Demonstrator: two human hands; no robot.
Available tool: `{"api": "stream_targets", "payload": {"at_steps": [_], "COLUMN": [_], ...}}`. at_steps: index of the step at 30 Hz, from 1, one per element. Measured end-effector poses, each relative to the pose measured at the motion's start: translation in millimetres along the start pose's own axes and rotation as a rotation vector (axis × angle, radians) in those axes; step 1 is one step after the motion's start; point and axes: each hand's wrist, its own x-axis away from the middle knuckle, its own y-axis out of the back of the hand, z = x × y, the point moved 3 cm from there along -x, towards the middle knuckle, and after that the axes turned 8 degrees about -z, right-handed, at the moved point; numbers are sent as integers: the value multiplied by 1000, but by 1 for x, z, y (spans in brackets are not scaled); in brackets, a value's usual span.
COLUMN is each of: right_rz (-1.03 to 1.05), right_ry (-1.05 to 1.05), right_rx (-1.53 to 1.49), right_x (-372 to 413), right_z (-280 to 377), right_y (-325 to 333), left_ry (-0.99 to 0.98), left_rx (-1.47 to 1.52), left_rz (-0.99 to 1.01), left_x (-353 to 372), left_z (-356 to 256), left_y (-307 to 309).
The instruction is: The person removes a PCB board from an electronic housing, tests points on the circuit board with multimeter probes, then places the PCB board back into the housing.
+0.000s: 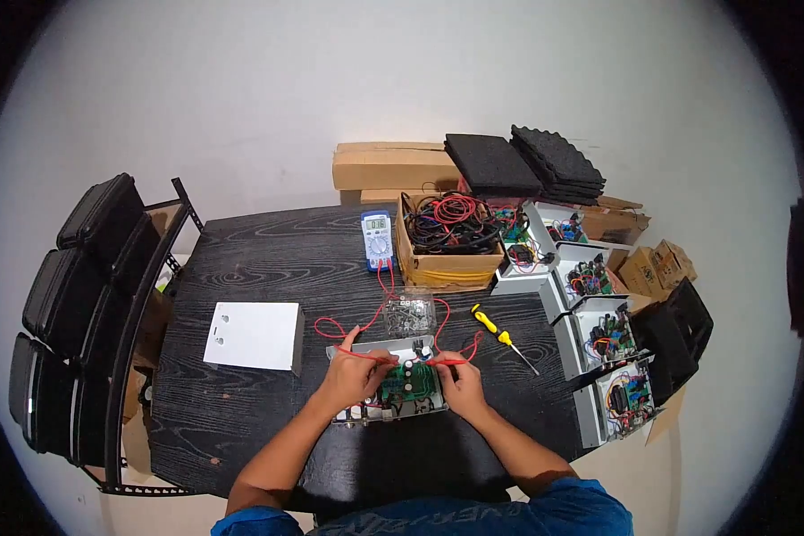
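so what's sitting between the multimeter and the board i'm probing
In the head view, a clear tub of small metal parts sits between the multimeter and the circuit board, with the red test leads running down past it.

One camera only, worn on the person's head, facing forward and steeply down over the black table. It is a wide fisheye view with dark rounded corners. The left hand and right hand lie close, at lower centre.
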Motion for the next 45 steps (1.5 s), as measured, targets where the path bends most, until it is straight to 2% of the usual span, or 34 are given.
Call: {"api": "stream_targets", "payload": {"at_steps": [2,5,14,20,23,35,41,45], "right_rz": [-7,-12,-23,-48,-82,-58,-42,-48], "right_ry": [25,13,8,9,-13,4,10,17], "right_rx": [-5,-17,-6,10,26,63,82,58], "right_x": [0,0,1,1,1,0,1,0], "right_z": [-1,2,-1,5,6,6,6,6], "right_y": [0,0,-1,1,2,3,2,2], "left_ry": [-10,30,-80,-11,-59,1,-43,-4], "left_rx": [5,-57,-11,6,73,50,67,48], "left_rz": [-13,89,-104,-15,-148,-67,-104,-32], "left_x": [1,-2,0,1,2,4,4,2], "left_z": [2,-3,0,-2,1,2,3,-1], "left_y": [-2,3,-3,2,0,-1,-2,2]}}
